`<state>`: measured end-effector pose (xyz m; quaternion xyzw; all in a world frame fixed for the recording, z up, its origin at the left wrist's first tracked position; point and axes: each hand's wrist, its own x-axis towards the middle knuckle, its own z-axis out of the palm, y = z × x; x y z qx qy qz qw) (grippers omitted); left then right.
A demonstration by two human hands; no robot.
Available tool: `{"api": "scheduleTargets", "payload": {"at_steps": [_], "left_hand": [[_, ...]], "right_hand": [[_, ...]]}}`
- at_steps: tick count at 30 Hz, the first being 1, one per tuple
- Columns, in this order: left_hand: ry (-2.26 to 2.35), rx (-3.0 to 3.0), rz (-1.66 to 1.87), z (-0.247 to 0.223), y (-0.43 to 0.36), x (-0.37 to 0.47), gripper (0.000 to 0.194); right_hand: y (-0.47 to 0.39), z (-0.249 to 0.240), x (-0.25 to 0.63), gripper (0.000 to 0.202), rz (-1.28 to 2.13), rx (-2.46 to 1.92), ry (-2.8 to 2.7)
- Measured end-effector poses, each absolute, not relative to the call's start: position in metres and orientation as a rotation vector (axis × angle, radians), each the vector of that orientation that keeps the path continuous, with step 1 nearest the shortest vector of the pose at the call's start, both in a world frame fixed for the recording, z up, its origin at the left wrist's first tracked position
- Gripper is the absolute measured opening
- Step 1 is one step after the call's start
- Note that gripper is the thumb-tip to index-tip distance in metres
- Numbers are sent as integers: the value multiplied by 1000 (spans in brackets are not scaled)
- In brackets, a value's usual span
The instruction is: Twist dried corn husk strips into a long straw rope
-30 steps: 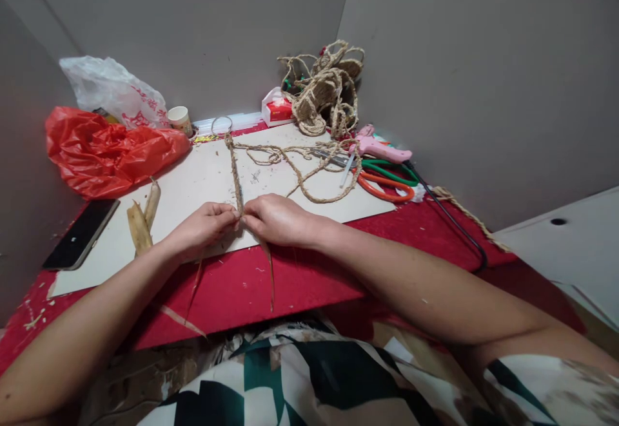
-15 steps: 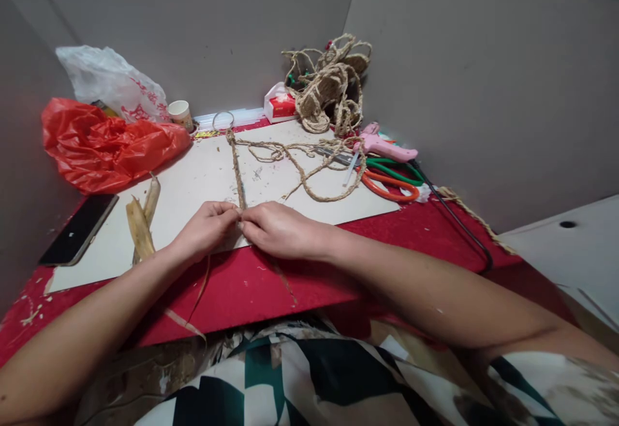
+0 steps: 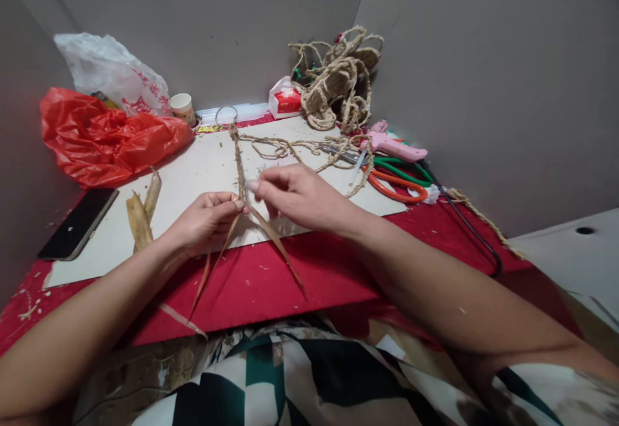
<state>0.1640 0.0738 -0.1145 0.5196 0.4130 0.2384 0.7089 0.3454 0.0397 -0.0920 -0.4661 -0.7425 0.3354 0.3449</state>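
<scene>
Head view: the braided cord [image 3: 239, 165] is extending beyond our left hand [image 3: 209, 220], the nearer, whose fingers are pinching its near end over the white board [image 3: 184, 174]; our right hand [image 3: 302, 197] is hovering just rightward, seemingly empty, fingers parted. The cord's long axis is pointing away from us, toward the wire ring [image 3: 216, 116].

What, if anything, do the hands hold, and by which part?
The left hand pinches the braided cord at its near end, where loose strands spread. Whether the right hand holds anything cannot be told.
</scene>
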Motion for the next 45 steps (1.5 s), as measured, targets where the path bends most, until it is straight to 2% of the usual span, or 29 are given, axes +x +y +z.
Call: {"api": "scheduleTargets", "payload": {"at_steps": [2,7,12,16,22,28,34,38,41,45], "left_hand": [[911,1154,504,-114,75,163,18],[868,1225,475,-115,75,163,20],[865,1459,460,-115,77,161,18],[880,1847,393,-110,81,155,20],[1108,2403,161,-92,72,152,28],[1232,2618,45,-97,44,165,30],[1009,2501,39,-69,30,151,35],[1332,2402,123,-52,30,104,43],[1642,2341,-70,-59,27,63,43],[1759,2172,-303,-82,11,36,45]], "right_hand": [[50,-100,344,30,880,-1289,-1783],[59,-119,336,37,1704,-1245,-1635],[59,-122,334,40,1957,-1176,-1353],[57,-124,330,39,1924,-1215,-1206],[52,-131,323,28,1732,-1270,-1155],[45,-131,317,35,1836,-1171,-1015],[47,-126,321,20,1913,-1148,-963],[48,-122,323,21,1965,-1104,-927],[47,-121,324,21,1971,-1100,-906],[47,-122,324,17,1997,-1048,-886]]}}
